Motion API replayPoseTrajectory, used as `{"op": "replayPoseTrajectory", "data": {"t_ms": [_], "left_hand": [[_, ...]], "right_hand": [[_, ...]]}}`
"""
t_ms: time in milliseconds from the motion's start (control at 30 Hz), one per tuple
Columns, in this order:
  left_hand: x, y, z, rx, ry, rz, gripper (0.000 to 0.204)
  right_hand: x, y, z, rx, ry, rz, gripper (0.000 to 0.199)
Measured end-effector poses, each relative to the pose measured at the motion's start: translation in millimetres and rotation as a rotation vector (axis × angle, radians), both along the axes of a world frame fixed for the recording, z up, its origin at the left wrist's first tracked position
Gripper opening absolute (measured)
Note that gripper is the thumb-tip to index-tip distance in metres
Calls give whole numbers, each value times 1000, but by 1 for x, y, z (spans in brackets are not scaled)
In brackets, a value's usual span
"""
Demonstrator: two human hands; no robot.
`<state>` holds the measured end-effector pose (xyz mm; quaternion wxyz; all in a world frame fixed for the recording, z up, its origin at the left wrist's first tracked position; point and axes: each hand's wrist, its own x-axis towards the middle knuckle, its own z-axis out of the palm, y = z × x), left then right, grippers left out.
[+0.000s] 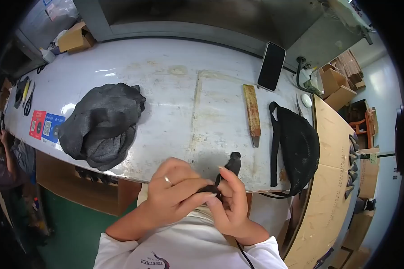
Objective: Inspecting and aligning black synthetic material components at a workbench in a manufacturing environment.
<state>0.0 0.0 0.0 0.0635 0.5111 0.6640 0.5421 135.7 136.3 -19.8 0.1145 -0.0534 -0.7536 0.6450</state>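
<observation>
Dark piece: a small, soft-looking black piece (208,190) is between the two hands at the near edge of the bench (166,98); a black end sticks out beyond the right fingertips, and whether it touches the bench I cannot tell.
Left hand: the left hand (177,190), with a ring on one finger, pinches the black piece between thumb and curled fingers.
Right hand: the right hand (230,201) grips the same piece, thumb low and a forefinger raised beside it.
Grey bundle: a crumpled heap of dark grey sheet material (105,107) lies on the bench to the left, well apart from the hands.
Flat tool: a worn tool with a rust-coloured handle (252,110) lies beyond the right hand, its metal tip toward the person.
Black pouch: a black pouch-like thing with a strap (297,150) lies right of the tool, near the bench's right end.
Phone: a dark-screened phone (271,66) is at the back, beyond the tool.
Cards: a red card (37,123) and a blue card (52,127) lie side by side, left of the bundle.
Far left: another person (3,170) is beyond the bench.
</observation>
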Motion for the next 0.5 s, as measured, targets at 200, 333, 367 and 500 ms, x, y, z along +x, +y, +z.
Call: {"op": "replayPoseTrajectory", "data": {"t_ms": [200, 333, 367, 500], "left_hand": [[-1, 6, 11, -27, -167, 183, 17], [-2, 3, 1, -24, -707, 43, 12], [-2, 2, -3, 1, -973, -37, 12], [-3, 6, -26, 110, -1552, -302, 14]], "right_hand": [[-2, 7, 11, 153, -9, -88, 59], [-6, 11, 12, 256, 73, -60, 65], [-5, 11, 12, 250, 63, -29, 66], [-7, 12, 8, 229, 107, -11, 68]]}}
